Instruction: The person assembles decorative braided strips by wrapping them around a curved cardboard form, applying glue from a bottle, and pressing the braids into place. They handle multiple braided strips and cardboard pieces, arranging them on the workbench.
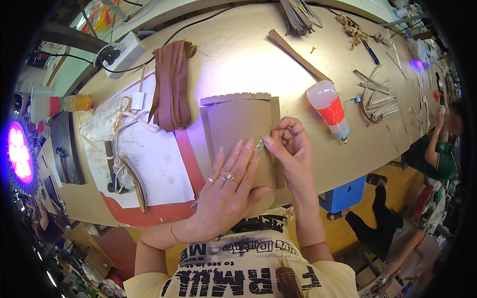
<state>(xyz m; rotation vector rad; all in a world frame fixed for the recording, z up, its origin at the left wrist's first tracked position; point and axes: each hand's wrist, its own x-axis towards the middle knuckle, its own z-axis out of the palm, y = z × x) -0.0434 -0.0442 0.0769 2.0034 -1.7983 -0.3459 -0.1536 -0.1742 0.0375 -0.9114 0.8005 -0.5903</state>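
A tan-brown panel (231, 119) with a scalloped far edge lies in front of me, on or against a larger brown sheet. My left hand (231, 171), with rings on it, rests flat on the panel, its fingers stretched out and pointing away from me. At the panel's right side my right hand (293, 151) is closed in a pinch between thumb and forefinger. From that pinch a small, shiny, pale gold piece (259, 145) pokes out beside my left fingertips. Its exact kind is too small to make out.
Brown leather strips (172, 84) lie at the left, beside a stained white sheet (171, 164) holding a hammer (110, 161). A red-labelled squeeze bottle (328, 108) and braided silvery strips (380, 102) lie right. A power strip (125, 54) sits far left; other people are around.
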